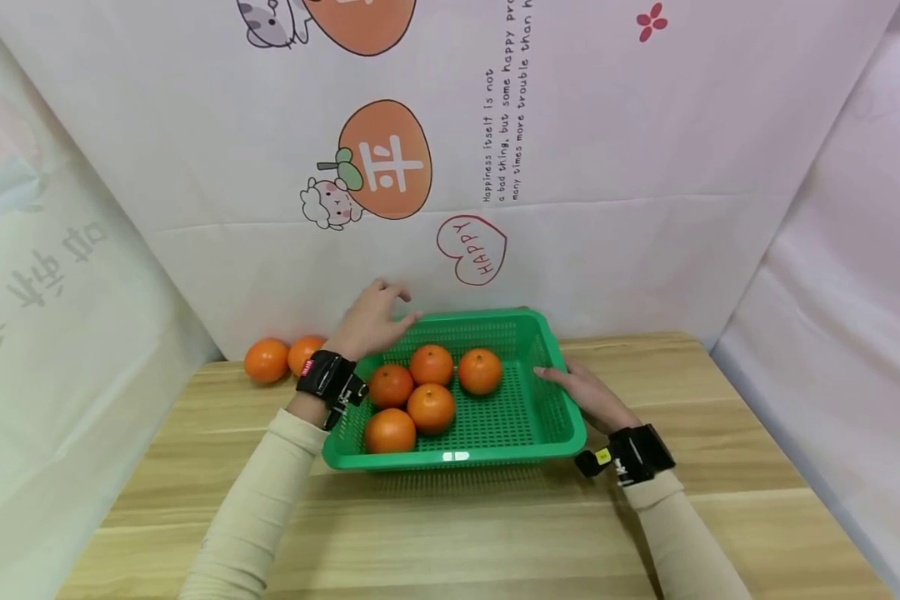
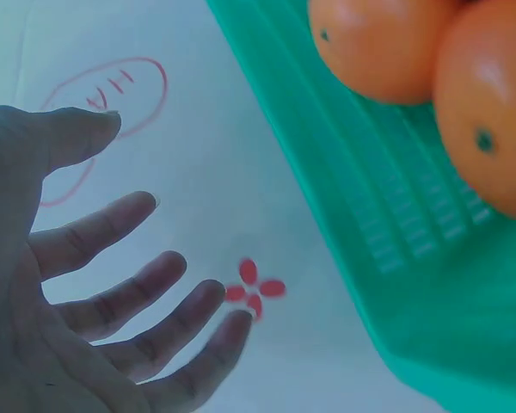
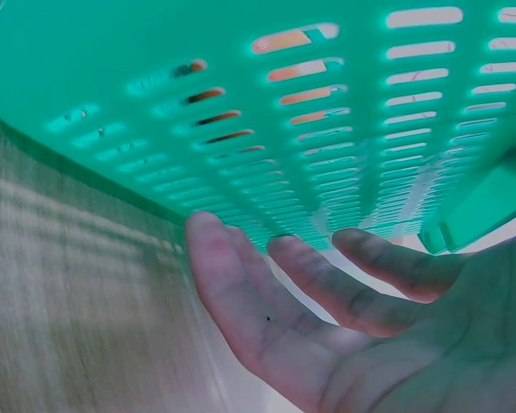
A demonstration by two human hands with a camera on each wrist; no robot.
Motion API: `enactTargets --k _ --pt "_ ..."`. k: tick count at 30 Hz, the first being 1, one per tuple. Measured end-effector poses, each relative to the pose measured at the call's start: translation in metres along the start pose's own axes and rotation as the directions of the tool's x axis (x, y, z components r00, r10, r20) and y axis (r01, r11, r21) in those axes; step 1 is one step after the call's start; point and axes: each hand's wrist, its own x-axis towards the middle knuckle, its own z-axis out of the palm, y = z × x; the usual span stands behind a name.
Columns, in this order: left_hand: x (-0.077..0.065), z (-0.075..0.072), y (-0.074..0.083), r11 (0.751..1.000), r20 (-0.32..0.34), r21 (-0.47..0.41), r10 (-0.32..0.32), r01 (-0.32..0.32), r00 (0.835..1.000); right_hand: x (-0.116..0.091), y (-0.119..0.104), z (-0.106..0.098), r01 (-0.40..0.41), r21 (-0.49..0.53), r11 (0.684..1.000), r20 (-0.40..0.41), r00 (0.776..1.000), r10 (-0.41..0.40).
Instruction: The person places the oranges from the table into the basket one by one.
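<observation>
A green plastic basket (image 1: 495, 425) stands on the table with several oranges (image 1: 431, 408) in it, mostly in its left half. My right hand (image 1: 596, 396) grips the basket's right side, thumb over the rim. Under that rim, in the right wrist view, the fingers (image 3: 310, 275) reach along the slotted outer wall. Over the back left corner is my left hand (image 1: 372, 321), fingers spread and holding nothing. The left wrist view has its fingers (image 2: 163, 318) apart from the basket's edge, with oranges (image 2: 490, 112) inside beyond it.
Two more oranges lie on the wooden table (image 1: 457, 533) left of the basket, one (image 1: 267, 361) in plain sight and the other (image 1: 304, 354) partly behind my left hand. A printed white cloth (image 1: 600, 250) hangs right behind the basket, and more white cloth encloses both sides.
</observation>
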Motion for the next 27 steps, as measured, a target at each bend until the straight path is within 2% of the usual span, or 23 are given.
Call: enactTargets --k 4,8,13,18,27 --pt "-0.001 -0.008 -0.014 0.999 -0.051 0.004 -0.038 0.039 0.998 0.001 -0.002 -0.001 -0.004 -0.005 1.0 -0.008 1.0 0.004" --pt "-0.001 -0.016 -0.03 0.997 -0.13 0.013 -0.075 0.077 0.989 0.001 -0.005 -0.003 -0.009 -0.006 1.0 -0.012 1.0 0.009" --pt "-0.003 -0.019 -0.062 0.987 -0.185 -0.023 -0.161 0.159 0.97 0.0 -0.005 -0.003 -0.01 -0.003 1.0 -0.011 1.0 0.01" --pt "-0.01 -0.019 -0.085 0.967 -0.173 -0.096 -0.249 0.236 0.953 -0.001 -0.004 -0.001 -0.002 0.008 1.0 -0.005 1.0 0.002" --pt "-0.024 -0.008 -0.109 0.954 -0.081 -0.073 -0.297 0.292 0.951 0.001 0.001 0.0 -0.006 0.014 1.0 0.011 1.0 0.006"
